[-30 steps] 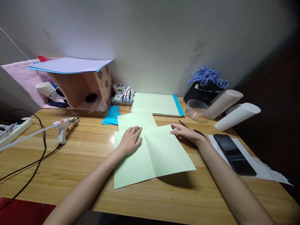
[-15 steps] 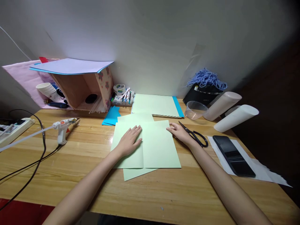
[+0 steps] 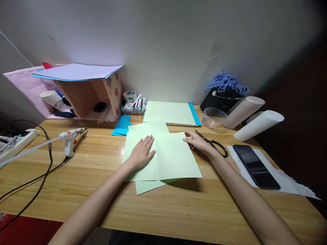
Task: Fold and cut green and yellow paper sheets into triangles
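A pale green sheet of paper (image 3: 171,156) with a crease down its middle lies in front of me. My left hand (image 3: 141,151) rests flat on its left half, fingers stretched out. At the upper right corner, my right hand (image 3: 196,141) pinches the sheet's edge between thumb and fingers. The right half is lifted off the table and casts a shadow below. Another green sheet (image 3: 146,187) pokes out from underneath, at the near side and the far side. Black scissors (image 3: 217,146) lie just beyond my right wrist, partly hidden by it.
A glue gun (image 3: 68,139) with its cable stands at left, before a pink box (image 3: 89,92). Behind are blue paper (image 3: 122,126), markers (image 3: 136,106) and a paper stack (image 3: 171,112). A clear bowl (image 3: 214,117), white rolls (image 3: 258,126) and a phone (image 3: 255,166) are at right.
The right half of the green sheet has risen off the table, held at its corner by my right hand. My left hand stays flat on the left half.
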A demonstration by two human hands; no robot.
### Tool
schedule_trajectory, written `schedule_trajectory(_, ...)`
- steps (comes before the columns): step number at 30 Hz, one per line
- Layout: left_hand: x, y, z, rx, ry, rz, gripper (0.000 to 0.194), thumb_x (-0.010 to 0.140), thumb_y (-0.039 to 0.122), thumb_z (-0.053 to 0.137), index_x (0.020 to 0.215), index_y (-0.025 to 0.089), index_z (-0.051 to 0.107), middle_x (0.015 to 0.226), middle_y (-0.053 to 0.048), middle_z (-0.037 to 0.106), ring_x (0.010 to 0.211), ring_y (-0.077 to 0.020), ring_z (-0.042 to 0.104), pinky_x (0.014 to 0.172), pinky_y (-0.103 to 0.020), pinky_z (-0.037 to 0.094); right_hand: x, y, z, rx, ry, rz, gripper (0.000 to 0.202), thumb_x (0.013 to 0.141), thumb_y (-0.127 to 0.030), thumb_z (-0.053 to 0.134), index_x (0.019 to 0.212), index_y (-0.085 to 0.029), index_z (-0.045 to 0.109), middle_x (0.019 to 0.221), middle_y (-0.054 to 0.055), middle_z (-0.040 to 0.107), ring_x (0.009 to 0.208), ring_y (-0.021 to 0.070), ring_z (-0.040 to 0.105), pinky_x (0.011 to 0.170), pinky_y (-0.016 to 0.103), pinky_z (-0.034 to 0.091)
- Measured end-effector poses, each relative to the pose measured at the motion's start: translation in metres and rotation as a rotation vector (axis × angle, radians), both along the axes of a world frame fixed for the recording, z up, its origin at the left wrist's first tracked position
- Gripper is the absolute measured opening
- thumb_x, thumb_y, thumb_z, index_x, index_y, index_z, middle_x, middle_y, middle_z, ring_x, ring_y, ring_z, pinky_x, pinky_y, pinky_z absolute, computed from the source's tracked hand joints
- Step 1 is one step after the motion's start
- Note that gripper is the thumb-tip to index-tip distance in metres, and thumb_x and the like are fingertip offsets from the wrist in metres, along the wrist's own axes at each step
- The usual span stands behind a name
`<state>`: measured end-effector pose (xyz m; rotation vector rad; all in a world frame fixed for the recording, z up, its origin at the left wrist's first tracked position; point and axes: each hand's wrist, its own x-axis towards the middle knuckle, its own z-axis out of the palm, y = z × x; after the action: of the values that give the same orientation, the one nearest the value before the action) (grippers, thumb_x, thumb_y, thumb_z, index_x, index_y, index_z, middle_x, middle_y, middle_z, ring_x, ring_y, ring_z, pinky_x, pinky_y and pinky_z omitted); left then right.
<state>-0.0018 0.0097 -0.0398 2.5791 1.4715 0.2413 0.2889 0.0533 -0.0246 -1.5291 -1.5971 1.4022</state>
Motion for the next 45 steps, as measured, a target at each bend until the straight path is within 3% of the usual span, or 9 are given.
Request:
schedule_trajectory(13, 0.0, 0.0, 0.0, 0.002, -0.011, 0.005, 0.059, 0.091, 0.047, 0.024, 0.141, 0.018, 0.015, 0.147, -0.004, 0.015, 0.134, -0.0191, 0.013, 0.11, -0.039, 0.015, 0.015, -0.004, 0.012, -0.106, 0.075, 0.137, 0.057, 0.075, -0.035, 0.06, 0.124, -0.017, 0.038, 0.055, -0.004, 0.054, 0.047, 0.0093, 0.049, 0.045, 0.02, 0.038)
schedule_trajectory(16, 0.0, 0.0, 0.001, 0.001, -0.018, 0.001, 0.058, 0.091, 0.047, 0.024, 0.141, 0.018, 0.016, 0.147, -0.004, 0.016, 0.134, -0.0189, 0.014, 0.11, -0.039, 0.015, 0.018, -0.003, 0.011, -0.126, 0.108, 0.186, 0.049, 0.072, -0.038, 0.064, 0.113, -0.017, 0.046, 0.067, -0.001, 0.06, 0.057, 0.0095, 0.052, 0.054, 0.021, 0.04)
schedule_trajectory(19, -0.001, 0.0, 0.001, -0.007, -0.023, 0.0, 0.058, 0.091, 0.046, 0.025, 0.141, 0.019, 0.016, 0.147, -0.005, 0.016, 0.134, -0.0187, 0.014, 0.11, -0.039, 0.015, 0.02, -0.003, 0.009, -0.121, 0.095, 0.264, 0.037, 0.066, -0.039, 0.069, 0.09, -0.015, 0.053, 0.063, -0.003, 0.057, 0.058, 0.0086, 0.05, 0.056, 0.02, 0.038)
schedule_trajectory(21, -0.002, 0.0, 0.002, -0.014, -0.027, 0.001, 0.058, 0.091, 0.044, 0.025, 0.141, 0.018, 0.015, 0.147, -0.006, 0.015, 0.134, -0.0187, 0.014, 0.11, -0.038, 0.015, 0.019, -0.004, 0.008, -0.098, 0.088, 0.243, 0.034, 0.065, -0.042, 0.069, 0.077, -0.016, 0.052, 0.056, -0.005, 0.051, 0.054, 0.008, 0.047, 0.053, 0.021, 0.036)
schedule_trajectory(25, -0.003, -0.003, 0.006, -0.014, -0.041, -0.012, 0.057, 0.091, 0.043, 0.025, 0.141, 0.018, 0.013, 0.147, -0.006, 0.015, 0.135, -0.0178, 0.012, 0.11, -0.038, 0.013, 0.012, -0.003, 0.001, -0.008, 0.056, 0.039, 0.038, 0.063, -0.05, 0.066, 0.07, -0.017, 0.048, 0.054, -0.005, 0.047, 0.047, 0.0084, 0.044, 0.047, 0.021, 0.036)
schedule_trajectory(33, 0.0, -0.006, 0.007, -0.029, -0.016, -0.083, 0.059, 0.09, 0.048, 0.025, 0.141, 0.019, 0.014, 0.147, -0.005, 0.013, 0.135, -0.0182, 0.01, 0.111, -0.039, 0.009, 0.007, 0.003, -0.007, 0.069, 0.057, -0.159, 0.04, 0.066, -0.049, 0.061, 0.086, -0.015, 0.054, 0.057, -0.002, 0.052, 0.044, 0.0083, 0.043, 0.043, 0.021, 0.035)
schedule_trajectory(38, 0.001, -0.008, 0.004, -0.002, 0.002, -0.069, 0.063, 0.089, 0.052, 0.024, 0.141, 0.019, 0.012, 0.147, -0.005, 0.011, 0.135, -0.0193, 0.008, 0.111, -0.04, 0.008, 0.014, 0.003, -0.006, 0.046, 0.061, -0.067, 0.048, 0.069, -0.042, 0.062, 0.106, -0.012, 0.052, 0.051, -0.006, 0.049, 0.039, 0.0069, 0.039, 0.04, 0.02, 0.03)
schedule_trajectory(45, 0.001, -0.008, 0.003, 0.002, 0.006, -0.069, 0.063, 0.089, 0.051, 0.024, 0.141, 0.019, 0.012, 0.147, -0.005, 0.011, 0.135, -0.019, 0.008, 0.111, -0.04, 0.008, 0.02, 0.001, -0.001, 0.044, 0.068, 0.018, 0.068, 0.071, -0.037, 0.061, 0.129, -0.012, 0.037, 0.047, -0.009, 0.044, 0.039, 0.0066, 0.036, 0.04, 0.018, 0.027)
